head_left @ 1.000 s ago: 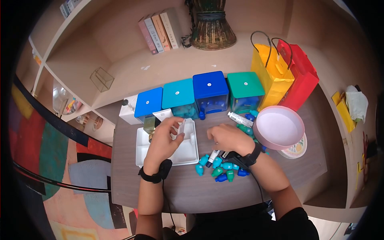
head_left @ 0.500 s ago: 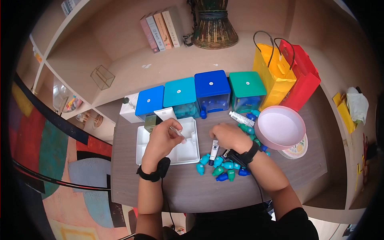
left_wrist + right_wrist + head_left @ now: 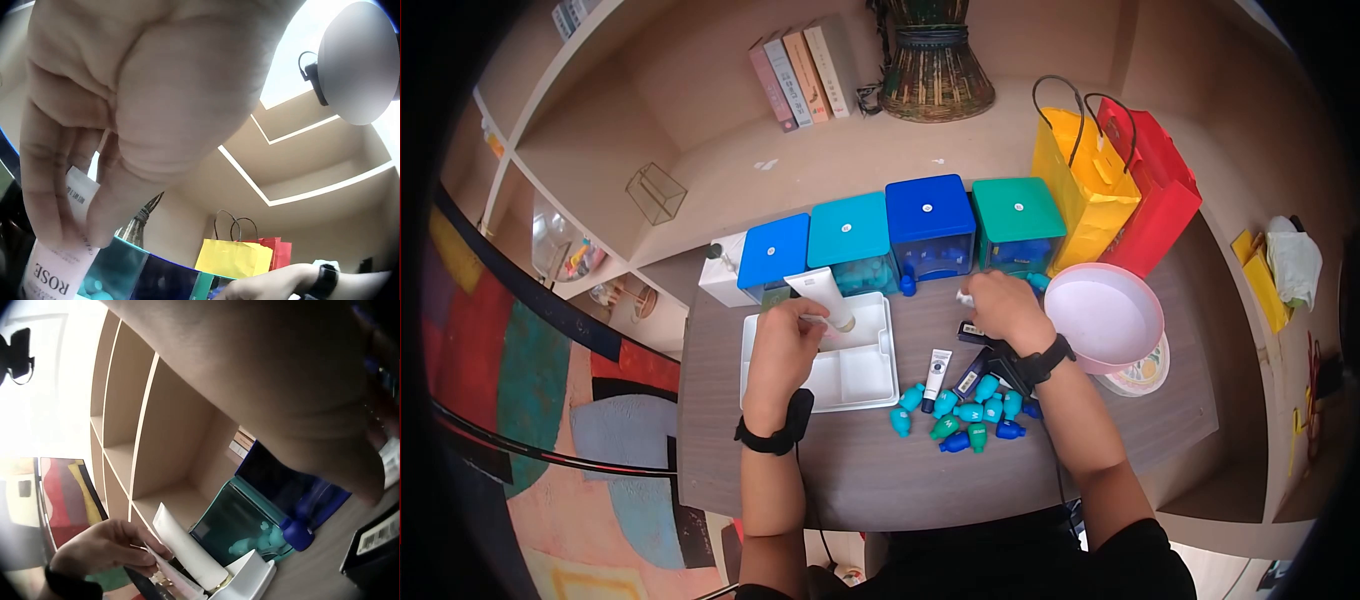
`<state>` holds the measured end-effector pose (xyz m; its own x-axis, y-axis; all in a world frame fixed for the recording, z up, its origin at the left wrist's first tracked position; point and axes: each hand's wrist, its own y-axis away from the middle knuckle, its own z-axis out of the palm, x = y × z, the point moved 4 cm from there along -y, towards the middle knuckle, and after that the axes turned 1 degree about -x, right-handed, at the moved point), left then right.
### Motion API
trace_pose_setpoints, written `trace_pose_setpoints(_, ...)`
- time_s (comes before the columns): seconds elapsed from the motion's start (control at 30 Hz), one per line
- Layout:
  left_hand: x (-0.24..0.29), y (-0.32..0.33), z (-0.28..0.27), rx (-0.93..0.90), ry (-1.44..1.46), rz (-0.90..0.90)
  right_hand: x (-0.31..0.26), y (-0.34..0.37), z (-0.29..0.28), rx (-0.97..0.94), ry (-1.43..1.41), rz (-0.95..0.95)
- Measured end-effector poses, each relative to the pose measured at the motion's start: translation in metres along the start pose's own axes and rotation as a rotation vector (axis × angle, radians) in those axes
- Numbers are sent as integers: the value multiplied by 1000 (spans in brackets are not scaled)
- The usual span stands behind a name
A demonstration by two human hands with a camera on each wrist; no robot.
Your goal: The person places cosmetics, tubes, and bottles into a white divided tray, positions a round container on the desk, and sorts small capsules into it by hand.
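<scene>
My left hand [image 3: 788, 345] is over the white divided tray [image 3: 866, 372], pinching a pale pink tube marked ROSE [image 3: 56, 269] between thumb and fingers. A larger white tube [image 3: 814, 292] leans in the tray's back part, beside that hand. To the right, my right hand [image 3: 1008, 308] curls its fingers round a silvery-white tube [image 3: 965, 298], mostly hidden beneath them. Near its wrist lie a small white tube with a dark cap [image 3: 937, 375] and a dark narrow box [image 3: 973, 374]. Several turquoise, green and blue little bottles [image 3: 970, 412] are heaped closer to me.
Lidded boxes line the back: light blue [image 3: 774, 250], turquoise [image 3: 847, 227], dark blue [image 3: 930, 205] and green [image 3: 1018, 207]. A pink round tub [image 3: 1103, 310] sits right, overlapping a patterned disc [image 3: 1145, 375]. Behind stand yellow [image 3: 1080, 195] and red [image 3: 1155, 180] paper bags.
My left hand has shifted slightly left and turned, with the pink tube in it. The right hand has moved away from me to the silvery tube, uncovering the dark boxes and more little bottles.
</scene>
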<state>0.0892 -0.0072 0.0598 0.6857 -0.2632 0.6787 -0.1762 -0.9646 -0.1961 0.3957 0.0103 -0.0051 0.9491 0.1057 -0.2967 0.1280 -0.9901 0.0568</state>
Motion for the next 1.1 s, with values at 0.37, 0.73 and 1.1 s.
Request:
trace_pose_setpoints(0.37,7,0,-3,100,-82,28,-11,2,3,-8,-10,-26)
trace_pose_setpoints(0.73,1,-2,-4,148,-127,113,-5,1,6,12,45,-51)
trace_pose_setpoints(1.1,13,1,-6,135,-159,70,-40,12,-22,137,-237,-219)
